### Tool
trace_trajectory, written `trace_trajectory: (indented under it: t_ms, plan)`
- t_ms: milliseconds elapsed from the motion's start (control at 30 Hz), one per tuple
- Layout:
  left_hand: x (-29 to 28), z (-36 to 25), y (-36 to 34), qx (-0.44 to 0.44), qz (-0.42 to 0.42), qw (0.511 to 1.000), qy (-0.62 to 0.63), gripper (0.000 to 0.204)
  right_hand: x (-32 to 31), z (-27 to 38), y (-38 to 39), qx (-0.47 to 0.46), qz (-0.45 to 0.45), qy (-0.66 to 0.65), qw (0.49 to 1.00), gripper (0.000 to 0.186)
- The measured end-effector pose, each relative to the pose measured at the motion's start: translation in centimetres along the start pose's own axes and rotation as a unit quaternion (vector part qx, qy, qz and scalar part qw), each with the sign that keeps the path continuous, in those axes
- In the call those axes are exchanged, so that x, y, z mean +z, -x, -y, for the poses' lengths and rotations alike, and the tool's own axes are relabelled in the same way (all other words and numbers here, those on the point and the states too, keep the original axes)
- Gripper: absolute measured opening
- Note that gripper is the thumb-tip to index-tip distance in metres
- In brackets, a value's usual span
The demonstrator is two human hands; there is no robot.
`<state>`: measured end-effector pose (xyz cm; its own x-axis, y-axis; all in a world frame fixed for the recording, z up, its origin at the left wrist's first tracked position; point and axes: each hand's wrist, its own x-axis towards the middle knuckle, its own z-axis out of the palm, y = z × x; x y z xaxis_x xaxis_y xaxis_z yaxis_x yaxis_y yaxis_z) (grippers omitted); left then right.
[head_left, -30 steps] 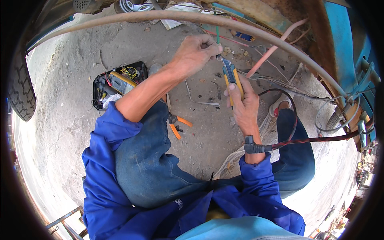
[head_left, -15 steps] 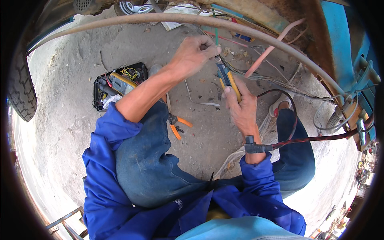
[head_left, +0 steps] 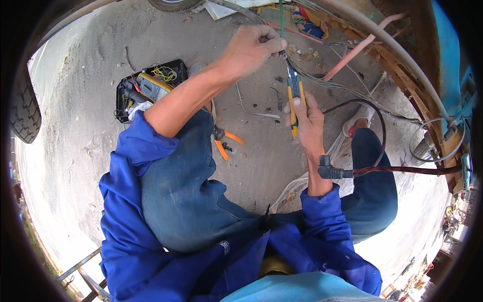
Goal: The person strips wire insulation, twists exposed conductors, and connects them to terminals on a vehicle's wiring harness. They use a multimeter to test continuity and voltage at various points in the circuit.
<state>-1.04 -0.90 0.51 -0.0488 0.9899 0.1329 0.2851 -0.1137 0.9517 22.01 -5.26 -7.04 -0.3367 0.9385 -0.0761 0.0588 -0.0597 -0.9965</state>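
My left hand (head_left: 251, 53) is closed, with thumb and forefinger pinching the lower part of a green wire (head_left: 282, 22) that hangs from above. In my right hand (head_left: 309, 121) is a pair of pliers (head_left: 293, 90) with yellow and blue-grey handles, pointing up and away from me. Their narrow jaws reach a small dark piece just under my left fingertips. Whether the jaws are gripping that piece, I cannot tell. A black angled plug (head_left: 329, 168) on a dark red-and-black cable hangs over my right wrist.
Orange-handled pliers (head_left: 226, 138) lie on the ground between my legs. To the left, a black tool case (head_left: 121, 103) holds a yellow-edged meter (head_left: 156, 86) and wires. A tyre (head_left: 25, 110) stands far left. A pink tube (head_left: 352, 55) and rusty frame edge (head_left: 422, 90) lie right.
My view has shifted, with the vehicle parts sliding up and right. The pliers now stand more upright with their handles spread a little. My left hand still pinches the green wire.
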Motion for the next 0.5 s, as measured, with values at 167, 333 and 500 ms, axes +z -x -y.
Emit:
trace_trajectory:
  t_ms: [167, 333, 500]
  plan:
    - [0.3, 0.2, 0.3, 0.012, -0.009, 1.000, 0.013, 0.026, -1.6, -5.5, -0.7, 0.096, 0.031, -0.060, 0.993, 0.030]
    - [0.3, 0.2, 0.4, 0.001, -0.013, 1.000, 0.007, 0.027, -1.0, -12.1, 0.3, 0.178, 0.044, -0.017, 0.983, 0.024]
    - [0.5, 0.4, 0.4, -0.009, -0.015, 1.000, 0.009, 0.026, 1.6, -16.8, 2.5, 0.219, 0.063, 0.030, 0.973, 0.034]
